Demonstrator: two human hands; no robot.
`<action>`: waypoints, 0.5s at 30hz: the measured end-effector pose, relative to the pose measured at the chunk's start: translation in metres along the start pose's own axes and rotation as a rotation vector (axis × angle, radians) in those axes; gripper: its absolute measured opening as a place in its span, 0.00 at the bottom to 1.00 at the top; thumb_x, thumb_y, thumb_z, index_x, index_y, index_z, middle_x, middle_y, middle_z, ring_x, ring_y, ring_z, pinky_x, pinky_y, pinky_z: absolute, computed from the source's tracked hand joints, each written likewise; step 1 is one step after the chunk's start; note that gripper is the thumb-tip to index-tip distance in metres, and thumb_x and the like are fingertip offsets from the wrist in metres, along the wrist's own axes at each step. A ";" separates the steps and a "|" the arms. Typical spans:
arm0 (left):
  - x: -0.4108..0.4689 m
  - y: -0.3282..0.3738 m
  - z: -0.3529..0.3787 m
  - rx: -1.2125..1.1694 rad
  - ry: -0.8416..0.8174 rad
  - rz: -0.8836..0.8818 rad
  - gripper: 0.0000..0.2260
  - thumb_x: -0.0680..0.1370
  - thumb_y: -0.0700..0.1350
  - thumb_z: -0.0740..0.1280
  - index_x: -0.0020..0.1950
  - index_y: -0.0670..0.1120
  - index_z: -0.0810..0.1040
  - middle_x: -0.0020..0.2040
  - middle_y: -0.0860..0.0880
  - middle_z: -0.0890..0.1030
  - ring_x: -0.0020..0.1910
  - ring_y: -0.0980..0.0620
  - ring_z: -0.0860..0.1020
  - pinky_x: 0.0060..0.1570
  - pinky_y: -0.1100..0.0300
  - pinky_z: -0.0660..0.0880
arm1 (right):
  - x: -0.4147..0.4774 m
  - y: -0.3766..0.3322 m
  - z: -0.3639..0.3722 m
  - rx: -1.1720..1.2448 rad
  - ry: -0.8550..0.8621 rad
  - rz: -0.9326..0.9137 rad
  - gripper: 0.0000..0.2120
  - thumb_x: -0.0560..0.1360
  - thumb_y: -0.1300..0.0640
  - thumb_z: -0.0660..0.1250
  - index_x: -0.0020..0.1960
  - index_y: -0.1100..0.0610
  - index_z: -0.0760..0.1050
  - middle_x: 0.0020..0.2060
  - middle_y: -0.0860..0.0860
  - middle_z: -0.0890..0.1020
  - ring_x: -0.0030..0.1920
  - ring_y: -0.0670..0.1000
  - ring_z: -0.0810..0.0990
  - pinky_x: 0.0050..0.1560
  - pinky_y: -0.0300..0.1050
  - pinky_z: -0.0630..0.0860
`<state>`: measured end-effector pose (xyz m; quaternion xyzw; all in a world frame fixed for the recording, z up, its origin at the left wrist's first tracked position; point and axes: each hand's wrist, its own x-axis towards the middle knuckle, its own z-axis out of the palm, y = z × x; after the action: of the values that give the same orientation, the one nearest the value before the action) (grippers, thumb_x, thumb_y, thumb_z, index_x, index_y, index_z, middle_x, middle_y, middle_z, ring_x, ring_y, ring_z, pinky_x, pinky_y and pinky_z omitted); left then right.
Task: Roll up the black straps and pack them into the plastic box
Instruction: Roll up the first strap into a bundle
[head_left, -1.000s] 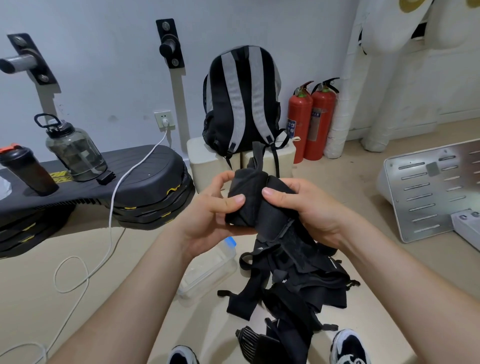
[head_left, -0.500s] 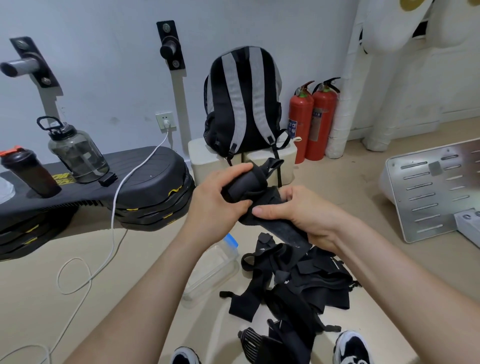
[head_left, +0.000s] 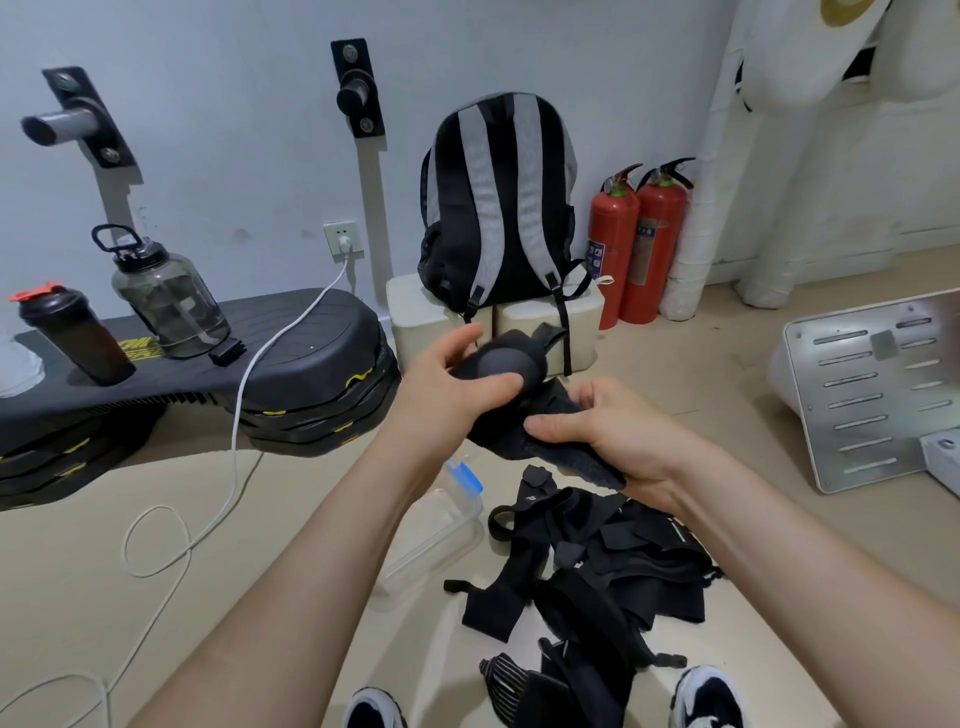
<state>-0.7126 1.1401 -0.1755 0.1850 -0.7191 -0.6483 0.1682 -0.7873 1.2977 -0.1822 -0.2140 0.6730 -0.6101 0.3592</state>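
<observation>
I hold one black strap (head_left: 524, 384) in the air, partly wound into a roll. My left hand (head_left: 447, 387) grips the rolled end, thumb across its front. My right hand (head_left: 618, 436) pinches the loose flat tail just below and right of the roll. A pile of several more black straps (head_left: 597, 566) lies on the floor under my hands. The clear plastic box (head_left: 441, 535), with a blue clip on its rim, sits on the floor left of the pile, partly hidden by my left forearm.
A black and grey backpack (head_left: 498, 202) stands on white blocks against the wall, with two red fire extinguishers (head_left: 641, 239) beside it. Black step platforms (head_left: 291, 384) with two bottles lie at left, a white cable (head_left: 228, 467) trailing over the floor. A metal plate (head_left: 878, 389) leans at right.
The roll has grown and turned: my left hand has wound more strap onto it, and the loose tail in my right hand is now short and lifted clear of the pile.
</observation>
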 end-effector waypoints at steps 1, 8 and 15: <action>0.002 0.001 -0.003 -0.031 -0.009 -0.055 0.29 0.65 0.45 0.76 0.67 0.49 0.77 0.60 0.47 0.81 0.57 0.50 0.81 0.59 0.55 0.78 | -0.001 0.000 0.001 -0.028 -0.005 -0.001 0.03 0.77 0.68 0.68 0.48 0.69 0.79 0.42 0.62 0.83 0.42 0.56 0.82 0.49 0.52 0.78; -0.003 0.003 -0.008 0.046 -0.239 -0.077 0.26 0.71 0.35 0.75 0.62 0.55 0.71 0.50 0.43 0.81 0.43 0.45 0.82 0.43 0.50 0.83 | -0.002 -0.003 0.004 -0.161 0.007 0.003 0.14 0.75 0.63 0.70 0.54 0.73 0.75 0.44 0.67 0.81 0.44 0.60 0.79 0.53 0.67 0.76; -0.003 -0.007 0.002 0.540 -0.123 0.374 0.29 0.77 0.48 0.72 0.73 0.65 0.65 0.59 0.55 0.77 0.58 0.58 0.76 0.59 0.60 0.75 | 0.009 -0.001 0.005 -0.066 0.077 0.095 0.03 0.78 0.67 0.63 0.46 0.62 0.74 0.32 0.57 0.72 0.27 0.50 0.65 0.28 0.41 0.58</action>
<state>-0.7104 1.1430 -0.1829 0.0484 -0.8952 -0.4023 0.1857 -0.7892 1.2874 -0.1834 -0.1697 0.7156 -0.5775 0.3545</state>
